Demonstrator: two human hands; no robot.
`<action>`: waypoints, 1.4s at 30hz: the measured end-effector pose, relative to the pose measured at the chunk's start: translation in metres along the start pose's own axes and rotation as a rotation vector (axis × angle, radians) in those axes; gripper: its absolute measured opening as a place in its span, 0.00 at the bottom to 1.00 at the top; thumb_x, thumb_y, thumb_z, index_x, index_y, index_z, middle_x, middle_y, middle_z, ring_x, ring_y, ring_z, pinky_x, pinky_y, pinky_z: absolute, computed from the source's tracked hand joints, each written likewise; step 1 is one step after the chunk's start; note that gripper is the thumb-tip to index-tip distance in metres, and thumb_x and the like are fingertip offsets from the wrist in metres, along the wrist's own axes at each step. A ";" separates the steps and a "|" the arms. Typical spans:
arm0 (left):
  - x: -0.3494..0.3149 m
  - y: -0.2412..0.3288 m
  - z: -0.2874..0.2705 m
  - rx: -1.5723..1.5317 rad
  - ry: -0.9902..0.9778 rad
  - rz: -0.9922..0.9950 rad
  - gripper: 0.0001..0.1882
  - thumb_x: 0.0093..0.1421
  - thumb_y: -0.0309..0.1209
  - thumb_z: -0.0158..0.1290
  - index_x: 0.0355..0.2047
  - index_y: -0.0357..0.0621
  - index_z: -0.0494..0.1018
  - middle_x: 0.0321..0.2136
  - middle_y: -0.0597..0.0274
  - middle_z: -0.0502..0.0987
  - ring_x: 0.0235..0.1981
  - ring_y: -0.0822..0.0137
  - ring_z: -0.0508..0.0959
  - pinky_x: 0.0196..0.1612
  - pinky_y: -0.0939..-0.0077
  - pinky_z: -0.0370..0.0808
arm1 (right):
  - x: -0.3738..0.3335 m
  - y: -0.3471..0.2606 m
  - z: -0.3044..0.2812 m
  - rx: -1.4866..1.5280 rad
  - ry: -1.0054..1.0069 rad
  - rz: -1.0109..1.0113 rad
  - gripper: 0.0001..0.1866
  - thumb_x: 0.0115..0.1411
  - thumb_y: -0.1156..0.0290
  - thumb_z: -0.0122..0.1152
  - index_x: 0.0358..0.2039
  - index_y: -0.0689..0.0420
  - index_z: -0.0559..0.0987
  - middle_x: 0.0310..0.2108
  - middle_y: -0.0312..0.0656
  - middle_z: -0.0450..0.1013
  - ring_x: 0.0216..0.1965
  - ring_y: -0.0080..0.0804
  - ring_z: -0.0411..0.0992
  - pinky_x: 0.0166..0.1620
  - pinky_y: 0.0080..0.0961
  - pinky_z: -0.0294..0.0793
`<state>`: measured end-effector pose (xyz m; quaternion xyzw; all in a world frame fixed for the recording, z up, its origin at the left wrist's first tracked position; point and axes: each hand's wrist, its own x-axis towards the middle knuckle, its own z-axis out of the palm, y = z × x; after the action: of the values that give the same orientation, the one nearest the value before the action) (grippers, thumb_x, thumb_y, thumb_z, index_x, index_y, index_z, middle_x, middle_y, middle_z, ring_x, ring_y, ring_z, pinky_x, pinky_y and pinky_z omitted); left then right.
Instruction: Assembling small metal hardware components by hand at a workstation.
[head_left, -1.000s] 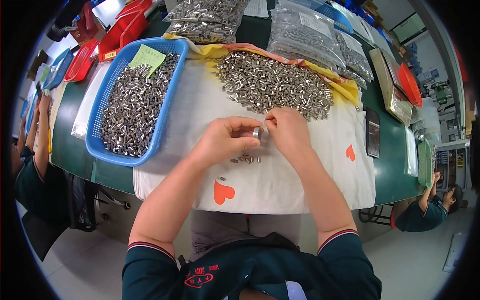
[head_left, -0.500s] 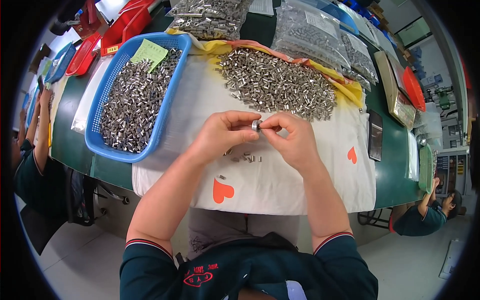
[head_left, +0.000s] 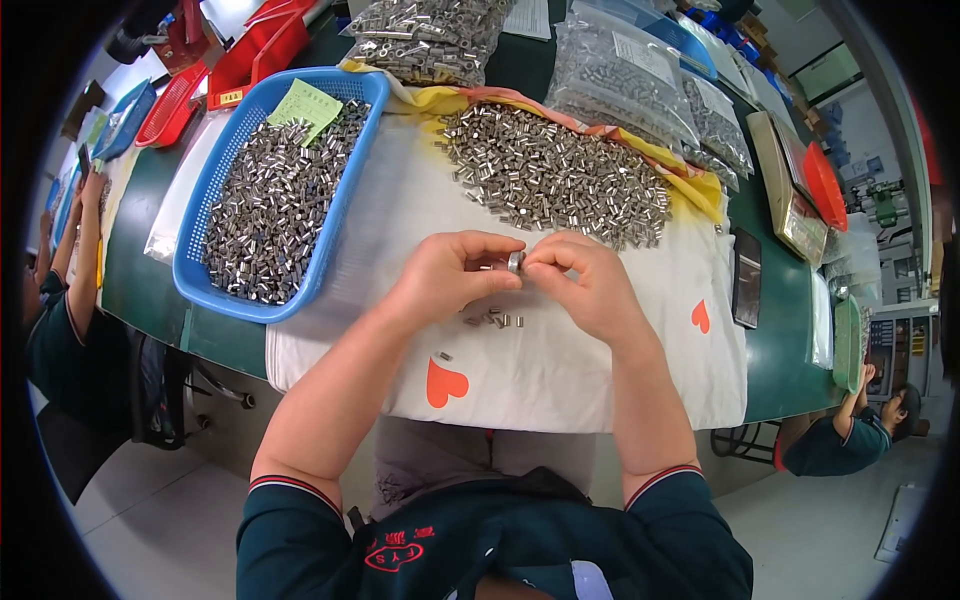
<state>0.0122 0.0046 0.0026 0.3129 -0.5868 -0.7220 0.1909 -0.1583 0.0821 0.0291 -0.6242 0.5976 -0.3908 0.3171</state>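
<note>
Above the white cloth [head_left: 370, 210], L hand [head_left: 445, 275] pinches a shiny metal ring [head_left: 515, 262] btwn thumb & fingertips. R hand [head_left: 588, 285] meets it from the other side, thumb & index almost together right at the ring; can't tell if it grips a sm. pc too. Just below the L hand, a few loose cylinders [head_left: 497, 319] lie on the cloth, w/ a single cyl. [head_left: 445, 356] nearer the body, by a red heart [head_left: 447, 384]. Beyond the hands, a big heap [head_left: 560, 170] of sm. metal pcs sits along a yellow cloth border [head_left: 700, 190]. To L: blue basket [head_left: 186, 250] w/ metal pcs [head_left: 275, 200] & a green slip [head_left: 305, 108] on top. Behind the heap: clear bags [head_left: 620, 70] of parts. To R: dark flat item [head_left: 746, 278], then orange-red tray [head_left: 823, 185]. Far R: seated co-worker [head_left: 845, 440].
</note>
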 end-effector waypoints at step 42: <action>0.002 -0.006 -0.002 -0.022 0.032 0.085 0.19 0.49 0.24 0.57 0.44 0.37 0.70 0.31 0.65 0.76 0.32 0.80 0.73 0.35 0.86 0.70 | -0.001 -0.006 0.009 -0.130 0.164 -0.098 0.04 0.46 0.76 0.58 0.24 0.61 0.75 0.24 0.40 0.73 0.26 0.27 0.70 0.32 0.19 0.68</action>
<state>0.0122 0.0035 -0.0040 0.2970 -0.5884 -0.7147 0.2340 -0.1475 0.0828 0.0301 -0.6378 0.6143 -0.4162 0.2064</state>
